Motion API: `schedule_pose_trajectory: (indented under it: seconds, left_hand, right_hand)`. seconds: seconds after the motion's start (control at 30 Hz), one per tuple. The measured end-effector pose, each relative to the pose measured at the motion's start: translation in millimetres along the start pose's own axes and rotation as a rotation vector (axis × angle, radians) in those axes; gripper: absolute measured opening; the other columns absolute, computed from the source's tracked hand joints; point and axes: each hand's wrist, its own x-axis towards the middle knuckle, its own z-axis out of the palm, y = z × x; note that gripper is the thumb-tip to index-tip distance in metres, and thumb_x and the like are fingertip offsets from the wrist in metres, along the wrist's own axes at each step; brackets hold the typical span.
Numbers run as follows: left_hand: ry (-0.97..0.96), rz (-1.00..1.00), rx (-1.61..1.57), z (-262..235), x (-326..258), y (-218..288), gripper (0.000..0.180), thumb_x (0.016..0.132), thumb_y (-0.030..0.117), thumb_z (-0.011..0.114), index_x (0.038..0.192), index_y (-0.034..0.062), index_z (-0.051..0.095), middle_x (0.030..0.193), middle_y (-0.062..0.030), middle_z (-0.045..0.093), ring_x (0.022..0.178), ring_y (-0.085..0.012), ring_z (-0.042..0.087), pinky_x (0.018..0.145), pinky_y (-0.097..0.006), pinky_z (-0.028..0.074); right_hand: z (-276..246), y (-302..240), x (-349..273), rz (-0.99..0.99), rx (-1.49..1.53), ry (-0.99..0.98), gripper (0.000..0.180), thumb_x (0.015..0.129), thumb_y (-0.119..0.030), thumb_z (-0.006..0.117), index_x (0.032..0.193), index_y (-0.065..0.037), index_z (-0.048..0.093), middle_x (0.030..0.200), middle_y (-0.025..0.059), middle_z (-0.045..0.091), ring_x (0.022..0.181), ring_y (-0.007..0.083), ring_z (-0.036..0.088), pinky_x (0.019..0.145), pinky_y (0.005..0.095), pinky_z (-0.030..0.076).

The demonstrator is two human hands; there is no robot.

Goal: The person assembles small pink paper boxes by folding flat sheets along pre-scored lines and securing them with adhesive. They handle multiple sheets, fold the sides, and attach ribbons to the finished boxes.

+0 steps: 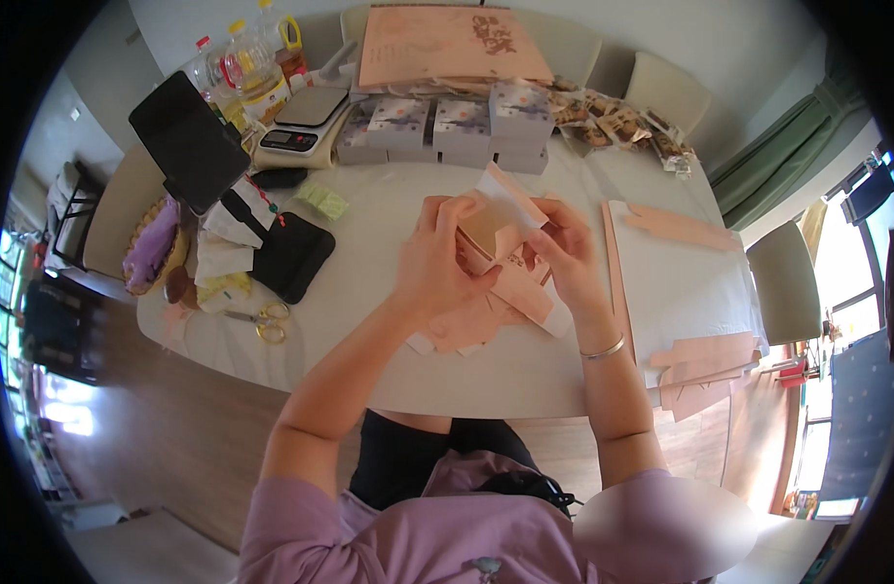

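Above the middle of the white table I hold a small pink cardboard box (493, 226) between both hands, its brownish inside showing and a pale flap standing up at its far end. My left hand (435, 255) wraps around the box's left side, thumb along the near edge. On the other side, my right hand (568, 255) pinches the right flap between thumb and fingers. Several pink cardboard pieces (471, 323) lie in a loose pile on the table just under the box; my hands partly cover them.
White printed boxes (464, 127) are stacked at the back before a large pink sheet (447, 47). Wrapped packets (617, 125) lie far right, flat pink card (705, 360) near right. To the left are a tablet on a stand (189, 136), a scale (293, 139) and scissors (271, 321).
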Motion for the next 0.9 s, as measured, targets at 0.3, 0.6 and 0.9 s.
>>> schedule_pose_trajectory:
  seconds: [0.3,0.6,0.9]
  left_hand:
    - [-0.038,0.003,0.24,-1.1,0.2,10.3,0.074,0.058,0.018,0.084,0.121,0.0183,0.045,0.12,-0.0053,0.052,0.098,-0.0291,0.062,0.067,-0.04,0.055]
    - [-0.057,-0.024,0.194,-1.3,-1.7,14.2,0.08,0.059,0.023,0.084,0.128,0.0191,0.044,0.122,-0.0053,0.051,0.103,-0.0317,0.06,0.069,-0.044,0.055]
    - [-0.064,-0.251,-0.073,-12.4,0.7,24.0,0.097,0.065,0.032,0.084,0.143,0.0087,0.031,0.123,-0.0113,0.054,0.109,-0.0305,0.059,0.081,-0.042,0.054]
  right_hand:
    - [16.7,27.7,-6.3,0.045,-0.416,0.288,0.02,0.088,-0.005,0.07,0.108,-0.001,0.071,0.079,0.0003,0.067,0.066,0.0042,0.058,0.056,0.0203,0.044]
    - [32.0,11.5,-11.8,-0.18,-0.613,0.026,0.047,0.09,-0.002,0.058,0.137,-0.003,0.054,0.115,0.0158,0.068,0.097,0.0264,0.065,0.086,0.0326,0.049]
    - [26.3,14.3,-8.3,-0.468,-0.707,-0.195,0.061,0.095,-0.03,0.059,0.143,0.004,0.042,0.147,0.0193,0.046,0.121,0.0344,0.056,0.102,0.0374,0.043]
